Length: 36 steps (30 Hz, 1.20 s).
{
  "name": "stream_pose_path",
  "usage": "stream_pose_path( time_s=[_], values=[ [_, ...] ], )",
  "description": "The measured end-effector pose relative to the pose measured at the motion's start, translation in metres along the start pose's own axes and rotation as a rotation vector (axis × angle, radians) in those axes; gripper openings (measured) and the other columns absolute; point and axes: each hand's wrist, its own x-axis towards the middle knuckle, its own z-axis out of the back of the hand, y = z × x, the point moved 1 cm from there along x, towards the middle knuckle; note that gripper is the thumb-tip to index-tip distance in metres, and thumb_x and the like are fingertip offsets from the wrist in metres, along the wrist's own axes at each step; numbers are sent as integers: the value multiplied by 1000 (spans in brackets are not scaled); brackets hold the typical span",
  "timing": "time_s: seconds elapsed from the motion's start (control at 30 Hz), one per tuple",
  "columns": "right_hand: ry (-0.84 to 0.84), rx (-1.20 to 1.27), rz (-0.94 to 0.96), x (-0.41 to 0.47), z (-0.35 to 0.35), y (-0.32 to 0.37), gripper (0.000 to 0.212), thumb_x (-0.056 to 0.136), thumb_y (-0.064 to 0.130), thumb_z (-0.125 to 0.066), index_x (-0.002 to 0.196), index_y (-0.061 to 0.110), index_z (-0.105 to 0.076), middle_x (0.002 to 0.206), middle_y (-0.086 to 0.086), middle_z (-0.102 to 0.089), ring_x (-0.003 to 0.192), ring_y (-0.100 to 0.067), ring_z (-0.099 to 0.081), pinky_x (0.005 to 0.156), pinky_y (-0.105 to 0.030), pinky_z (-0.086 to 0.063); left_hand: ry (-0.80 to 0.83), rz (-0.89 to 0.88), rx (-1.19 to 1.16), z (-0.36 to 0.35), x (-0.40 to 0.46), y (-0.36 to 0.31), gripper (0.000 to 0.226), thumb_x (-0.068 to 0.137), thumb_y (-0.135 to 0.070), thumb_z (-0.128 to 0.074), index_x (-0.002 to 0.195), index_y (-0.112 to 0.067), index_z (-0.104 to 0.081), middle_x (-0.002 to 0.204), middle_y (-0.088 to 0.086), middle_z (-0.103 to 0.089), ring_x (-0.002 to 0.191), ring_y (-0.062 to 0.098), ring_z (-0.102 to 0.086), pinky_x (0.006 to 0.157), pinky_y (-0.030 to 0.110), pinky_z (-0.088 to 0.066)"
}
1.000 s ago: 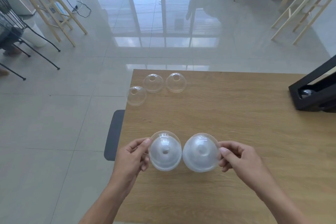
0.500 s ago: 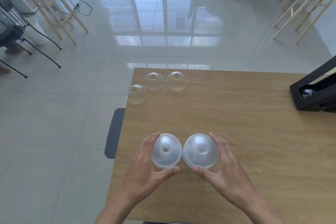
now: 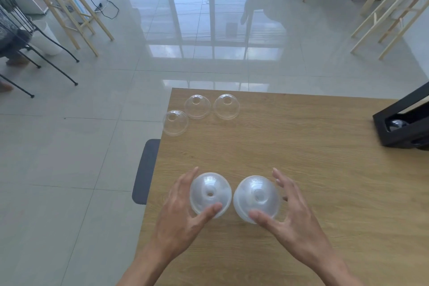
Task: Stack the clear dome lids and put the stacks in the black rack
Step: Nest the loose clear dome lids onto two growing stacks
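Risk assessment at this point: I have two cloudy lid stacks side by side near the front of the tabletop [image 3: 325, 169], almost touching. My left hand [image 3: 183, 218] cups the left stack [image 3: 210, 194]; my right hand [image 3: 294, 223] cups the right stack [image 3: 256, 198]. Each grip is wide and loose, thumb at the near rim and fingers spread round the far side; I judge neither stack is clamped yet.

Three single lids sit well apart at the far left corner: the overhanging lid [image 3: 175, 122] crosses the tabletop edge, with the middle lid [image 3: 197, 106] and the inner lid [image 3: 226, 106] beside it. The black rack [image 3: 404, 123] stands at the right edge, partly out of frame, with something rounded already inside.

Likely faults:
1. Squeezing thin plastic from the sides could spring the nested lids apart.
2. Lifting by the top lid alone could leave the lower ones behind.
3. A reach toward the corner could knock the overhanging lid to the floor.
4. Merging both stacks off-axis could jam the rims.
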Motion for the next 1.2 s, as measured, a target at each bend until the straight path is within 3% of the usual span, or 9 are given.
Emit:
stream_pose_path(
  time_s=[0.13,0.3,0.43,0.53,0.63,0.73,0.8,0.97,1.2],
  values=[
    [-79,72,13,42,23,9,84,83,89,-55,155,51,-36,152,28,-44,136,11,-45,108,-35,-47,-84,34,-35,24,32,10,74,92,-81,-51,156,-49,-32,157,-24,-41,146,1,-39,117,49,-43],
    [-108,56,7,121,26,13,76,91,83,-51,152,38,-47,150,16,-49,131,-5,-54,103,-42,-53,-170,83,46,47,94,31,79,92,-74,-58,156,-29,-40,154,-3,-47,146,20,-43,119,51,-39],
    [-34,-69,51,189,-3,18,73,98,66,-57,154,20,-47,155,-1,-48,141,-17,-46,118,-47,-41,-198,97,239,51,151,49,84,90,-57,-74,156,-18,-40,155,10,-45,143,30,-42,120,51,-35],
    [27,-254,136,234,-28,27,74,100,56,-61,159,15,-41,163,-10,-40,151,-28,-34,124,-46,-29,-148,188,323,48,189,59,94,89,-57,-75,162,-23,-28,169,13,-26,155,34,-24,124,54,-27],
    [94,-468,212,274,-45,37,83,100,54,-62,166,20,-25,175,-8,-16,160,-33,-16,128,-49,-17,-92,255,362,44,214,67,98,90,-55,-75,165,-21,-20,173,13,-16,157,37,-20,124,55,-25],
    [158,-605,235,303,-54,42,92,99,53,-63,169,22,-13,177,-2,-5,163,-31,-4,129,-55,-17,-73,271,376,40,226,73,95,92,-50,-74,164,-20,-21,172,11,-21,153,39,-28,121,56,-31],
    [165,-665,234,315,-58,43,94,97,52,-66,168,20,-14,176,-5,-12,162,-33,-8,128,-57,-22,-84,260,371,37,229,78,91,91,-46,-76,162,-21,-25,167,9,-31,148,39,-37,116,56,-37],
    [99,-713,203,318,-61,33,79,89,40,-78,156,18,-41,157,-15,-38,144,-39,-36,113,-53,-42,-100,220,376,34,220,82,85,84,-49,-81,153,-25,-38,150,3,-52,135,34,-52,105,51,-41],
    [110,-450,173,281,-39,24,76,87,36,-82,152,19,-47,150,-12,-48,136,-33,-51,112,-50,-45,-172,87,118,49,166,52,80,84,-48,-84,150,-29,-44,147,-4,-54,133,17,-52,112,48,-44]
  ],
)
